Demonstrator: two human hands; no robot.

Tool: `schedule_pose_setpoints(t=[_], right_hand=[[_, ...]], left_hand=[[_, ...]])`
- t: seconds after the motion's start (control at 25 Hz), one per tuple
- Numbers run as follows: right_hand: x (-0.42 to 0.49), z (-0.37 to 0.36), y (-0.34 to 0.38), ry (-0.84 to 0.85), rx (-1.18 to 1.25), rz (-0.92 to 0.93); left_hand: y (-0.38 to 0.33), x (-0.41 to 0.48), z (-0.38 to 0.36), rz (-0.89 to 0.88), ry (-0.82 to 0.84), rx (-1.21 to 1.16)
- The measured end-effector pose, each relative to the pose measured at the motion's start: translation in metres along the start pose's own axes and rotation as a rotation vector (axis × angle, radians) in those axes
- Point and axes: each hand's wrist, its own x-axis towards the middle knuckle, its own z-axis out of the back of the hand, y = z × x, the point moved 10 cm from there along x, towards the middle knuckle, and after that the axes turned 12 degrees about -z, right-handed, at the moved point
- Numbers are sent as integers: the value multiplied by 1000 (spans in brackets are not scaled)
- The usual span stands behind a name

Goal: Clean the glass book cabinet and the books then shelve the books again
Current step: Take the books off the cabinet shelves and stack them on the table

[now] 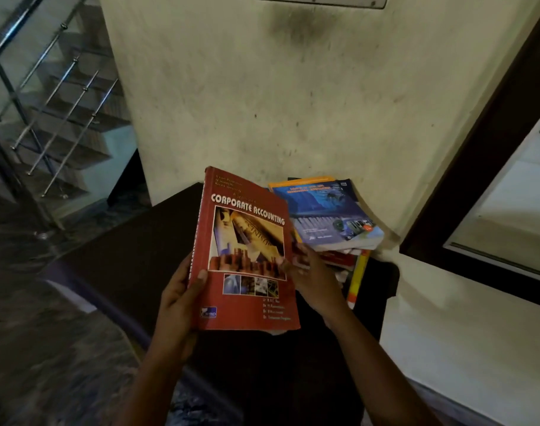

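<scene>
I am gripping the red book (247, 250) by its spine in my left hand (178, 299) above the desk (133, 250), its long axis pointing to 12 o'clock, while my right hand (311, 281), fingers spread, is touching its 3 o'clock edge, nearer the book stack (333, 216) at 1 o'clock.

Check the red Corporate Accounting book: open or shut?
Shut. The red book shows its whole front cover, flat on the pages. The left hand grips the spine side; the right hand touches the opposite edge.
</scene>
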Motion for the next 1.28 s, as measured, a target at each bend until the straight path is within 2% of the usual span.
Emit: schedule_pose_setpoints(t=[0.08,0.16,0.28,0.36,0.44,0.56,0.64,0.72,0.8,0.88,0.96,1.0,1.08,1.16,1.24,1.28], right_hand=[[-18,-24,-22,201,205,-175],[-26,-26,-27,249,320,-222],[-24,5,-16,60,462,-148],[-22,32,7,-70,474,-25],[-22,59,34,-170,436,87],[3,98,52,-254,456,112],[42,124,38,-328,441,44],[86,149,3,-457,266,-105],[112,166,-31,-547,39,-235],[126,172,-42,-576,-226,-265],[131,174,-36,-600,-369,-222],[129,172,-34,-599,-381,-189],[116,161,-38,-596,-347,-101],[76,137,-46,-667,-276,7],[28,98,-37,-742,-287,249],[16,75,-26,-730,-381,383]], left_hand=[[-1,-6,0,22,-4,-53],[-2,-8,0,24,-7,-79],[-6,1,-1,-15,-17,-48],[-3,9,-10,-24,4,2],[-2,20,-34,-52,108,77],[14,42,-61,-77,259,232],[41,59,-47,-118,218,462],[81,68,-20,-157,215,948],[137,60,4,-66,351,1322],[182,44,21,-42,494,1533],[210,29,26,-70,613,1590],[214,25,28,-76,620,1596],[210,22,30,-117,565,1615],[204,21,30,-137,534,1631],[204,21,32,-120,521,1651],[205,21,32,-114,527,1650]])
